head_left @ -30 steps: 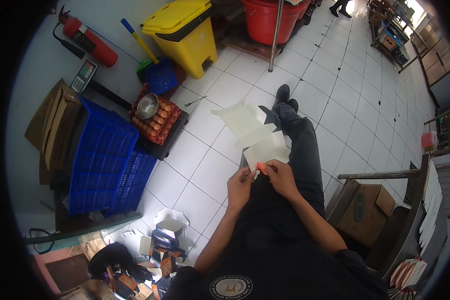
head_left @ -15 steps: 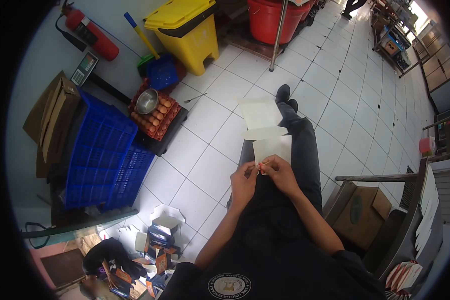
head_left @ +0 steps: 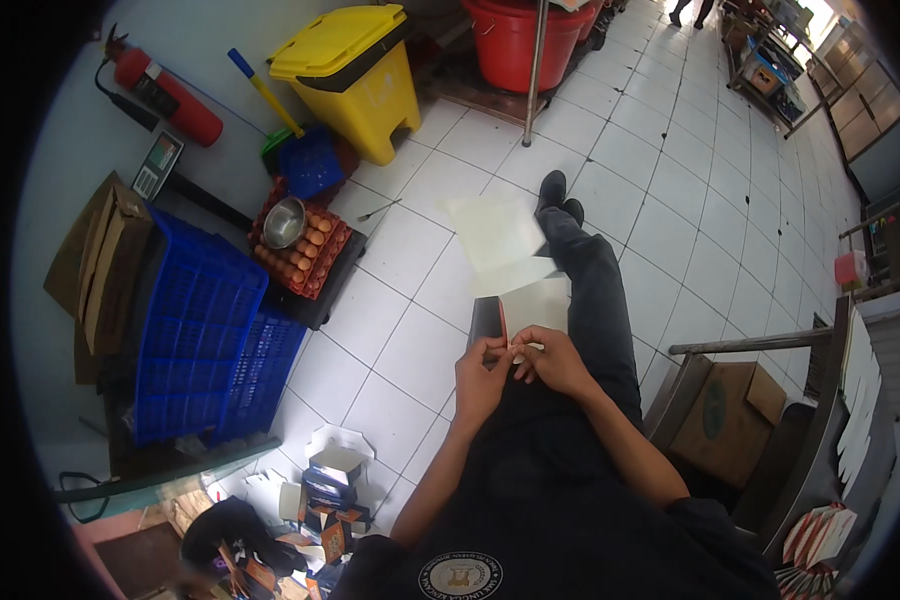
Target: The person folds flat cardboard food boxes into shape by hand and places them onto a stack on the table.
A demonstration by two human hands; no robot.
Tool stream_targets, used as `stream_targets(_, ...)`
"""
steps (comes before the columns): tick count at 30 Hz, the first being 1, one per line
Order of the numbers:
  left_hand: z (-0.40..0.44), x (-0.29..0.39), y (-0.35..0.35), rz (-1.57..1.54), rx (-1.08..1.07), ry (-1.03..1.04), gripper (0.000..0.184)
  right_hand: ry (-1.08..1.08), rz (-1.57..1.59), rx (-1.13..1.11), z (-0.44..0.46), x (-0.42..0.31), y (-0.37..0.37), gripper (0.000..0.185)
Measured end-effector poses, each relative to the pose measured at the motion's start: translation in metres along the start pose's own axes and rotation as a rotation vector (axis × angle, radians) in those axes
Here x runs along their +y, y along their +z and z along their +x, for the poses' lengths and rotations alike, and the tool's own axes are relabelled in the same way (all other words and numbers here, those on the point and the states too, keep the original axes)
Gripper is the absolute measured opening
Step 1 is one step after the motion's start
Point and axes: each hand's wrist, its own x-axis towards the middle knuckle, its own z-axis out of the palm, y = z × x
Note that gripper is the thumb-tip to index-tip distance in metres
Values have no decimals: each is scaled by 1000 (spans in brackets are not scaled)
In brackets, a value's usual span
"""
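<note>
On my lap lies a partly folded cardboard box [head_left: 535, 305], its pale inner side up and one dark outer side wall raised along the left. Its wide lid panel [head_left: 495, 235] stretches away past my knees. My left hand [head_left: 483, 378] pinches the near left corner of the box, thumb and fingers closed on the card. Right beside it, my right hand [head_left: 552, 362] is closed on the near edge, its fingertips meeting those of the left. The fingers partly cover the corner flaps.
Left are blue crates [head_left: 195, 330], a tray of eggs [head_left: 305, 250] with a metal bowl [head_left: 284, 222], and a yellow bin [head_left: 355, 80]. Another person [head_left: 235, 540] handles boxes at lower left, near a stack of folded boxes [head_left: 335, 475]. A brown carton [head_left: 725, 415] sits right.
The box's left side wall has come up, showing its dark outer face. The lid panel has swung slightly left. Both hands stay together at the near corner, and the view has shifted a little.
</note>
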Motion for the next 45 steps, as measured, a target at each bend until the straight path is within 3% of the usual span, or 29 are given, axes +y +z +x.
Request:
stream_targets(3, -7, 8, -1, 41, 42, 23, 19, 41, 14, -48, -3, -10, -2, 11)
stream_targets(6, -10, 19, -12, 195, 71, 0, 20, -87, -146, 289, -15, -36, -3, 28)
stream_targets(8, -12, 33, -27, 354, 14, -103, 24, -164, -527, 618, -11, -45, -6, 38)
stream_targets(9, -14, 27, -29, 278, -34, -191, 32, -202, -719, 785, -11, -47, -7, 43)
stream_targets(11, -8, 16, -28, 121, -122, -342, 50, -56, -586, 550, 10, 0, -23, 59)
stream_targets(13, 4, 23, -24, 134, -147, -316, 64, 11, -284, 214, 35, 40, -38, 67)
stream_targets(14, 3, 23, -25, 144, -163, -321, 72, -41, -282, 217, 37, 45, -39, 72)
stream_targets(17, 26, -55, -14, 64, 41, -92, 78, -342, -479, 461, 20, 32, -19, 53)
stream_targets(20, 26, -26, -4, 155, 29, 89, 78, -127, -705, 338, 12, 10, -9, 49)
stream_targets(23, 25, 28, -3, 355, -124, 193, 79, -70, -754, 242, 29, 25, -18, 49)
stream_targets(26, 40, 7, -3, 626, -153, 483, 72, -181, -739, 146, 47, 38, -37, 47)
stream_targets(29, 55, 12, -6, 717, -312, 275, 46, -297, -636, 219, 47, 56, -40, 43)
stream_targets(32, 85, 37, -12, 754, -460, 65, 23, -180, -471, 331, 37, 49, -32, 40)
stream_targets(35, 91, 16, 9, 897, -142, 128, 23, -110, -391, 357, 31, 32, -24, 39)
stream_targets(39, 78, -10, 16, 383, 210, 103, 25, -288, -272, 439, 30, 36, -23, 35)
stream_targets(40, 76, -14, 13, 133, 221, 33, 29, -317, -260, 462, 25, 31, -18, 34)
stream_targets(43, 79, -37, 10, -205, 370, -220, 38, -349, -204, 497, 22, 24, -15, 31)
stream_targets(44, 76, -30, 7, -498, 297, -281, 40, -362, -219, 506, 21, 23, -13, 32)
stream_targets(45, 76, -21, -6, -574, 78, -272, 34, -420, -190, 520, 22, 25, -11, 31)
